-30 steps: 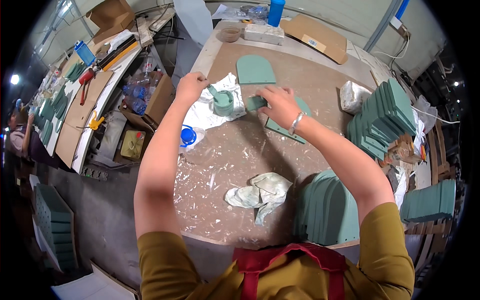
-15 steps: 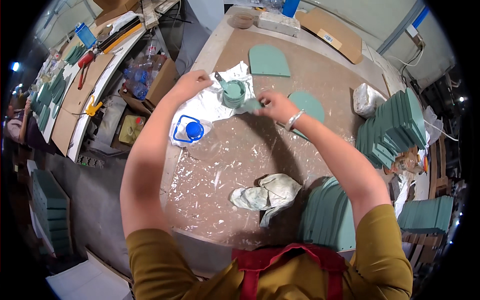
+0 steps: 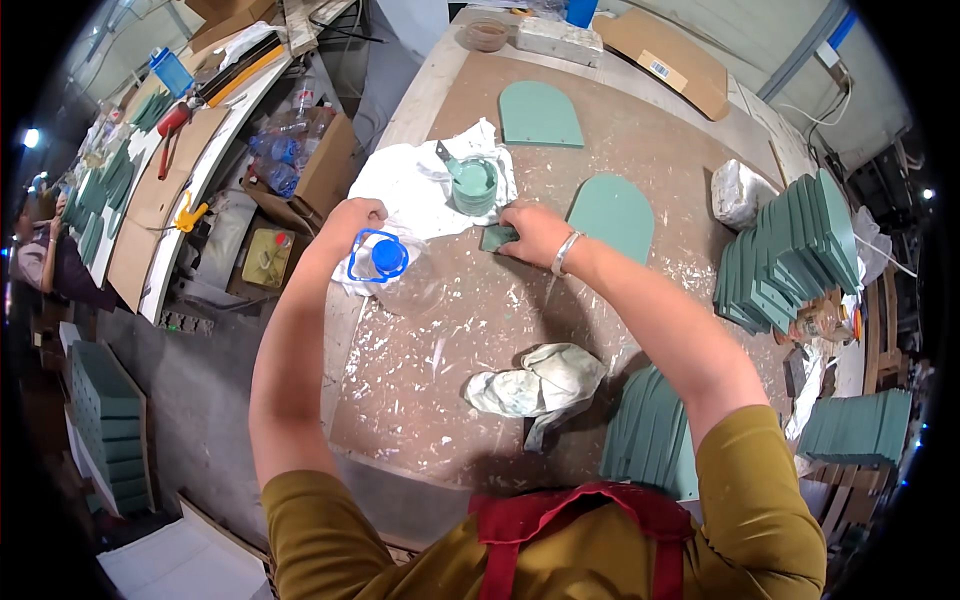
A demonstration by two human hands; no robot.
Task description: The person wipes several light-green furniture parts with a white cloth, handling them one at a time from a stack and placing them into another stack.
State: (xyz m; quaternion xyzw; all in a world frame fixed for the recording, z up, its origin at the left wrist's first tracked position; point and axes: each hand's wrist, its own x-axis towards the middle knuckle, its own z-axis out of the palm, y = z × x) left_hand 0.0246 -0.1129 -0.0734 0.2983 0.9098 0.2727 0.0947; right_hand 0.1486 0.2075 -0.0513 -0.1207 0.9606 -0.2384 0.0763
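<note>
My right fingers [image 3: 509, 246] pinch a flat green rectangle [image 3: 492, 238], long axis leftward; a round jar [image 3: 475, 202] holds green paste [image 3: 478, 177]; left fingers [image 3: 372, 208] I can't tell.

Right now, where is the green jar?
In the head view, at upper middle, the green jar stands on the right end of the white sheet, just beyond and left of the right hand.

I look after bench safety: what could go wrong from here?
The open jar stands on a rumpled white sheet near the right hand; a tug or knock might spill it. The tool jutting from its mouth could be snagged. The left hand is close to the blue-capped jug and might tip it.
</note>
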